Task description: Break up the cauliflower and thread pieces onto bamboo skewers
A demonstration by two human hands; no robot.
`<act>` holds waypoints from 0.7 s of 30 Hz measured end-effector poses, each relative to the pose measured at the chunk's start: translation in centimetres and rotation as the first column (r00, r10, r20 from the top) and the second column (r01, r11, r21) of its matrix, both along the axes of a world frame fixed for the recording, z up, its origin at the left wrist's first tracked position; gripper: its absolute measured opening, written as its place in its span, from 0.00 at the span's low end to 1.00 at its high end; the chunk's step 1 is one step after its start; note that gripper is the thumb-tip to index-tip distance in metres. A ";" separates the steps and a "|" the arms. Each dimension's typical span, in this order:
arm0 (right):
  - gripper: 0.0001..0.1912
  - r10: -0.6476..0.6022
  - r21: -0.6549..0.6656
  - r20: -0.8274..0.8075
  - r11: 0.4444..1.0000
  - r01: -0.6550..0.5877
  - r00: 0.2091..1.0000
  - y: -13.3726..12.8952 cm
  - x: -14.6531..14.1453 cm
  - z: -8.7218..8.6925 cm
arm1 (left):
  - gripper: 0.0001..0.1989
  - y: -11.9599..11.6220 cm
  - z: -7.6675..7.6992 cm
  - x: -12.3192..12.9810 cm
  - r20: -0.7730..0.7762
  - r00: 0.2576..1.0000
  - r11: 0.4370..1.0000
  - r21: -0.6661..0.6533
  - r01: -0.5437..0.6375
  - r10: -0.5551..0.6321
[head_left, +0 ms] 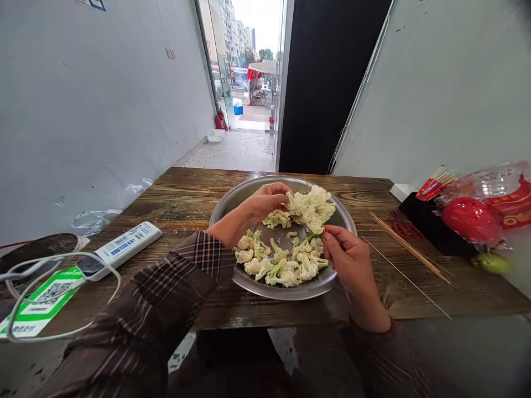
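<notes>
A bunch of cauliflower florets (pixel 312 208) is held above a round metal basin (pixel 226 205). My left hand (pixel 269 202) is closed on a floret at the left side of the bunch, its fingertips partly hidden. Below and to the right, my right hand (pixel 348 257) pinches a thin bamboo skewer. One end of the skewer shows under that hand, and a thin tip shows above the florets; the length between is hidden. Loose cauliflower pieces (pixel 286 268) lie in the basin, mostly toward its near side.
Bare skewers (pixel 409 249) lie right of the basin, near red-handled scissors (pixel 409 229). A black box (pixel 431 224) and red plastic packages (pixel 473 224) stand beyond. On the left are a white power strip (pixel 128 249), a looped cable (pixel 62 336) and a green QR card (pixel 45 307).
</notes>
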State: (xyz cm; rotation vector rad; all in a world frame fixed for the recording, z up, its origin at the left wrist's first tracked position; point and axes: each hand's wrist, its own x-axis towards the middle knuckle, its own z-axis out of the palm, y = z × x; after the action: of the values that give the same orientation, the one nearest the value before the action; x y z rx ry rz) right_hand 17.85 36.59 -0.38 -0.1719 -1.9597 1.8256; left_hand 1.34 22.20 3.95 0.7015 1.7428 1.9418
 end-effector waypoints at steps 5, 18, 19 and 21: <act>0.16 0.053 -0.014 0.039 0.999 -0.053 0.998 0.2 0.0 0.0 | 0.05 -0.7 0.2 -0.6 -0.062 0.984 0.982 0.101 -0.163 0.169; 0.16 0.115 0.101 0.133 0.987 -0.129 0.984 0.3 -0.1 0.2 | 0.07 -1.1 1.0 0.3 -0.002 0.996 0.976 0.200 -0.089 0.092; 0.16 0.114 0.104 0.133 0.986 -0.129 0.984 0.2 -0.1 0.3 | 0.07 -1.1 0.9 0.3 -0.014 0.995 0.977 0.192 -0.093 0.098; 0.16 0.115 0.118 0.137 0.984 -0.131 0.984 0.2 0.0 0.5 | 0.07 -1.1 0.8 0.2 -0.058 0.992 0.979 0.181 -0.098 0.110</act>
State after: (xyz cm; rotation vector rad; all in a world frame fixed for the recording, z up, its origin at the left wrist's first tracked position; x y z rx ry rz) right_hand 17.80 36.77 0.12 -0.1344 -2.2146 1.7983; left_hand 1.50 21.07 4.76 0.7592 1.6901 2.1896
